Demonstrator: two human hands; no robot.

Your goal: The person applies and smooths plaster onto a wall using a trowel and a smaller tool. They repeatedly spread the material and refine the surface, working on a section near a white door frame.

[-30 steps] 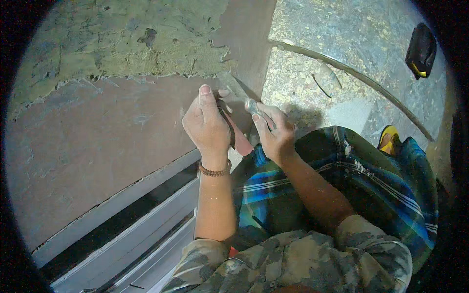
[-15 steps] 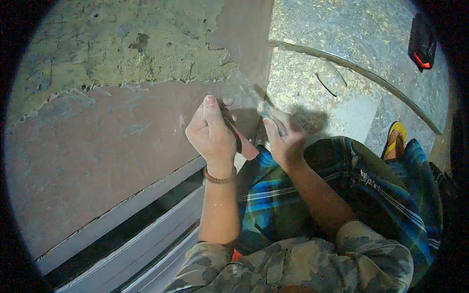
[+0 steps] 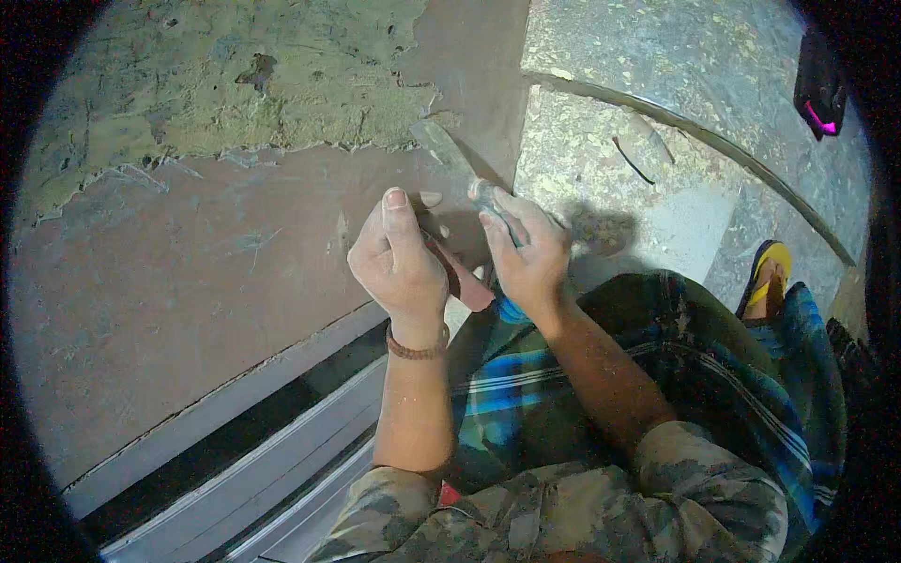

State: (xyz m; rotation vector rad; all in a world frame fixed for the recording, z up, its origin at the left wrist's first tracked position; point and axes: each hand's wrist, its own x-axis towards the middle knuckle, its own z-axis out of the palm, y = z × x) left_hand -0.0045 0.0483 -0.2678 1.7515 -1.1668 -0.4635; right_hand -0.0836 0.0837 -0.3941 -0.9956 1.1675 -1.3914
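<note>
My right hand (image 3: pixel 530 249) is closed round the handle of a putty knife (image 3: pixel 452 155). Its flat, dusty blade points up and left, and the tip lies over the ragged edge of the rough plaster patch (image 3: pixel 216 84); I cannot tell whether it touches. My left hand (image 3: pixel 402 253) is beside it, thumb raised and fingers curled, dusted white. From under that hand sticks out a reddish, bent sheet that looks like sandpaper (image 3: pixel 469 289). The left palm and most of the sheet are hidden. Smooth brown surface (image 3: pixel 188 281) lies below the patch.
Pale grooved frame rails (image 3: pixel 244 450) run along the lower left. To the right is a speckled floor (image 3: pixel 601 141) with a curved metal strip (image 3: pixel 723 141) and a short dark wire (image 3: pixel 632 159). A black object (image 3: pixel 818 84) lies at the far right, above a foot in a yellow sandal (image 3: pixel 770 272).
The putty knife's blade has moved left and up to the plaster edge, where it was blurred before. Both hands have shifted slightly left, still holding their things.
</note>
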